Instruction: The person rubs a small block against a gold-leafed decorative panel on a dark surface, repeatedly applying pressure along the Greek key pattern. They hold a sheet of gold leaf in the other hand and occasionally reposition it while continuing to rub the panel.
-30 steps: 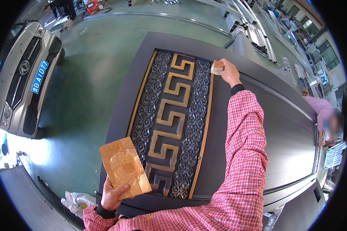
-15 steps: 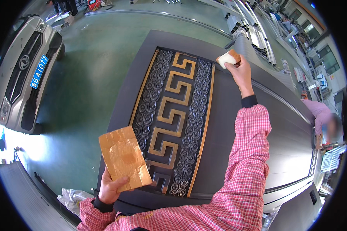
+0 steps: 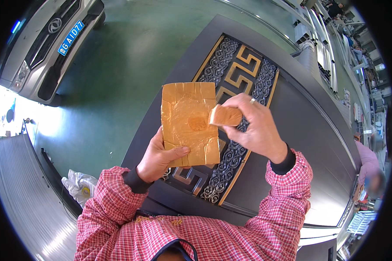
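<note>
Above the dark door panel (image 3: 300,143) with its gold fret inlay, the left hand (image 3: 159,158) closes its grip on the lower edge of a gold-coated board (image 3: 185,113), held upright. Beside it, the right hand (image 3: 255,126) pinches a gold-stained pad (image 3: 225,116) against the board's right edge. Farther left, a grey car (image 3: 43,43) stands on the green floor (image 3: 117,65).

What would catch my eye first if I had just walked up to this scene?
Probably the gold-coated card, held up mid-picture by the left hand while the right hand presses a small gold-smeared pad to it. Beneath lies a dark door panel with a gilded key-pattern inlay; a silver car stands upper left.
</note>
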The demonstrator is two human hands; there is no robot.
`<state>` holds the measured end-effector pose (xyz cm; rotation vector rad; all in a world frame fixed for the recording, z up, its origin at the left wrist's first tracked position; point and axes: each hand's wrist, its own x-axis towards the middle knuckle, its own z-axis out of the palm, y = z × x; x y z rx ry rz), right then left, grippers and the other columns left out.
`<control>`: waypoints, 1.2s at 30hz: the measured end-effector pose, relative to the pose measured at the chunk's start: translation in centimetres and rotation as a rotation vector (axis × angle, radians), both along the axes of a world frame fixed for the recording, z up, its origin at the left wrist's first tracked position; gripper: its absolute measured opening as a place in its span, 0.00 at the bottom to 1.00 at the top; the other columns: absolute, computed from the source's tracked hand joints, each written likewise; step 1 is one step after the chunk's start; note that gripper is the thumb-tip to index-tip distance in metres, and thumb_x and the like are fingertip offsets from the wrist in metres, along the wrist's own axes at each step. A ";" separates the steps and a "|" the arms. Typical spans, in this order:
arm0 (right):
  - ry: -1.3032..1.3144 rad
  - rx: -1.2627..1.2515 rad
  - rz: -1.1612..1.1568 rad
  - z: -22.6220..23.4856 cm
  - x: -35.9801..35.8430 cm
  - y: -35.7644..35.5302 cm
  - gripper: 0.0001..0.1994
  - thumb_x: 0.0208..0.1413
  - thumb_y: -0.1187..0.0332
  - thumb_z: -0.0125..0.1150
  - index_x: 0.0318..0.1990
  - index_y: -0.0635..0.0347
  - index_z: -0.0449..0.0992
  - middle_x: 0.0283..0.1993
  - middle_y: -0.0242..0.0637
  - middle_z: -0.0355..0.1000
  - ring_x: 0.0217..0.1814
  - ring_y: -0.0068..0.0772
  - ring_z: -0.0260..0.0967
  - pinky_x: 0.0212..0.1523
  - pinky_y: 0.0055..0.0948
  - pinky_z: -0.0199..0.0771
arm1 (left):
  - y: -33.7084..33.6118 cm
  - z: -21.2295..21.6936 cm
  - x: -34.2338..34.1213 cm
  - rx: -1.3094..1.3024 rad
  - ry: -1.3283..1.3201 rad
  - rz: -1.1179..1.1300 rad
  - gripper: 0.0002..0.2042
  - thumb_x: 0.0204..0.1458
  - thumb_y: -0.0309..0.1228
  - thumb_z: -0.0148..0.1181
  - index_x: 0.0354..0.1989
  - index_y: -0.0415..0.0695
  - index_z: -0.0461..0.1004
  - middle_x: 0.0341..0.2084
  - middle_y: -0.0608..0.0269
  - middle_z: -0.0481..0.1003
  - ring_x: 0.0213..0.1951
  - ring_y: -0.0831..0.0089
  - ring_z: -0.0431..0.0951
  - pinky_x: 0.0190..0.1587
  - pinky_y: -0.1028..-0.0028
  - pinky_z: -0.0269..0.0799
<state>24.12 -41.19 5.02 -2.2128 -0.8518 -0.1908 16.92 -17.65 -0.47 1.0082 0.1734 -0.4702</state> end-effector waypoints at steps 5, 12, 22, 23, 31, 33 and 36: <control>-0.036 -0.143 -0.018 0.4 -0.1 0.1 0.21 0.35 0.76 0.67 0.42 0.54 0.71 0.40 0.35 0.71 0.43 0.41 0.72 0.41 0.34 0.74 | -0.6 0.3 0.3 0.043 0.024 -0.013 0.28 0.52 0.18 0.59 0.61 0.41 0.55 0.45 0.57 0.74 0.38 0.70 0.79 0.30 0.72 0.80; -0.050 -0.047 -0.076 -1.1 1.0 -1.2 0.19 0.35 0.75 0.65 0.39 0.54 0.72 0.39 0.38 0.71 0.41 0.43 0.72 0.39 0.35 0.75 | -0.4 0.4 0.1 0.052 0.068 -0.013 0.30 0.50 0.15 0.58 0.61 0.41 0.53 0.48 0.54 0.72 0.41 0.64 0.80 0.34 0.66 0.82; -0.012 0.152 -0.996 -10.5 11.6 -18.7 0.18 0.43 0.72 0.66 0.44 0.62 0.70 0.38 0.42 0.76 0.40 0.36 0.76 0.44 0.30 0.73 | 1.6 -0.9 -0.6 0.007 0.132 0.015 0.32 0.50 0.13 0.58 0.62 0.41 0.52 0.50 0.53 0.70 0.44 0.61 0.79 0.34 0.64 0.83; 0.004 0.127 -1.010 -10.9 12.2 -18.9 0.19 0.43 0.73 0.66 0.44 0.62 0.70 0.39 0.41 0.75 0.41 0.35 0.75 0.45 0.30 0.72 | 1.8 -0.9 -0.5 0.015 0.136 0.016 0.32 0.49 0.13 0.58 0.62 0.40 0.52 0.50 0.53 0.70 0.44 0.61 0.79 0.35 0.64 0.83; 0.069 0.010 -1.042 -12.6 16.9 -21.0 0.20 0.42 0.73 0.65 0.45 0.62 0.70 0.42 0.45 0.75 0.45 0.42 0.74 0.48 0.32 0.71 | 2.3 -1.6 -0.7 0.071 0.129 0.064 0.32 0.48 0.13 0.59 0.62 0.40 0.55 0.53 0.54 0.70 0.53 0.63 0.74 0.54 0.63 0.73; 0.069 -0.012 -1.036 -13.2 17.7 -21.2 0.21 0.41 0.72 0.65 0.45 0.62 0.70 0.41 0.46 0.75 0.45 0.43 0.74 0.48 0.33 0.71 | 2.2 -1.4 -0.5 0.055 0.147 0.059 0.32 0.47 0.14 0.61 0.61 0.39 0.54 0.53 0.54 0.69 0.52 0.64 0.74 0.52 0.64 0.75; 0.064 -0.107 -1.003 -13.4 17.9 -21.9 0.21 0.39 0.70 0.65 0.45 0.62 0.70 0.41 0.47 0.75 0.45 0.46 0.74 0.48 0.35 0.71 | 2.1 -1.6 -0.5 0.048 0.144 0.066 0.32 0.47 0.15 0.61 0.61 0.39 0.54 0.53 0.55 0.69 0.52 0.64 0.74 0.51 0.64 0.75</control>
